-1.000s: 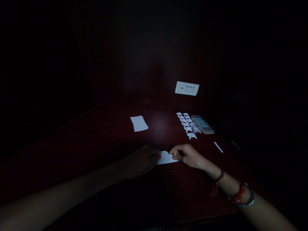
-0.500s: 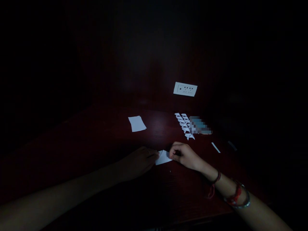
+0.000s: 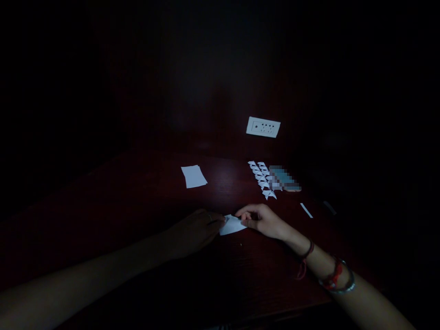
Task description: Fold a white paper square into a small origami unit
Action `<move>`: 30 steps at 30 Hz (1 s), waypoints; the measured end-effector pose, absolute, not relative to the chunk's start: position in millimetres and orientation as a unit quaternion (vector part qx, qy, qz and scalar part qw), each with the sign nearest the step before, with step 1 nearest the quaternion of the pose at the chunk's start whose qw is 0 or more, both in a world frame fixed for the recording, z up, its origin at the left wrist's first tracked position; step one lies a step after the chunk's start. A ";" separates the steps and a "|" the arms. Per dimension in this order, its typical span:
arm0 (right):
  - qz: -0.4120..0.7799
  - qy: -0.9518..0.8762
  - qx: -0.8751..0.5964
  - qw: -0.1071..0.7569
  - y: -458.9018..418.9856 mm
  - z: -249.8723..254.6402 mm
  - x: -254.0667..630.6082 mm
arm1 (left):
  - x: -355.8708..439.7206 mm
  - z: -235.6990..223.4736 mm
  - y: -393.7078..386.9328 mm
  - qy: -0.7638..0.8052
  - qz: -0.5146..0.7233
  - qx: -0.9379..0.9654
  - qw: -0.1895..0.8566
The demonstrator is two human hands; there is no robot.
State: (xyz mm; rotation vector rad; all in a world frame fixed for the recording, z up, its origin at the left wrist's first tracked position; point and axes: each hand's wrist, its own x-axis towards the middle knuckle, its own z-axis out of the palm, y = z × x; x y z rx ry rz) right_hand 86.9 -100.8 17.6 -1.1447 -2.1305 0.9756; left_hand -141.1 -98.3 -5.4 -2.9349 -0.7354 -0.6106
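A partly folded piece of white paper (image 3: 232,226) lies on the dark red table between my two hands. My left hand (image 3: 202,229), in shadow, grips its left edge with closed fingers. At the right edge, my right hand (image 3: 263,221) has its thumb on the paper and its index finger stretched along the top fold, so the sheet sits between them. Beyond my right hand stand several small folded paper pieces (image 3: 261,176) in two rows. A small stack of white paper sheets (image 3: 194,177) rests farther back on the left.
Beside the folded pieces lies a flat phone-like object (image 3: 287,178), blurred out. Two narrow strips are to the right, one of them a white paper strip (image 3: 306,210). A white wall socket (image 3: 263,127) is on the back wall. The surroundings are very dark.
My right index finger has stretched out leftward over the paper's top fold, where the fingers were curled at its right edge before. My left hand has kept its hold.
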 end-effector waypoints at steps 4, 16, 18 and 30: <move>0.340 -0.821 -0.387 0.248 -101.8 26.2 93.8 | -142.8 -7.7 -99.0 -0.243 -0.193 -0.950 0.018; 0.284 -0.839 -0.404 0.229 -96.1 18.4 97.8 | -140.1 -1.2 -101.0 -0.257 -0.206 -0.942 -0.071; 0.321 -0.820 -0.414 0.231 -98.6 18.7 92.5 | -139.1 -3.1 -98.7 -0.279 -0.229 -0.926 -0.108; 0.433 -0.691 -0.487 0.314 -103.6 12.5 78.7 | -137.8 -10.8 -91.0 -0.351 -0.262 -0.892 -0.115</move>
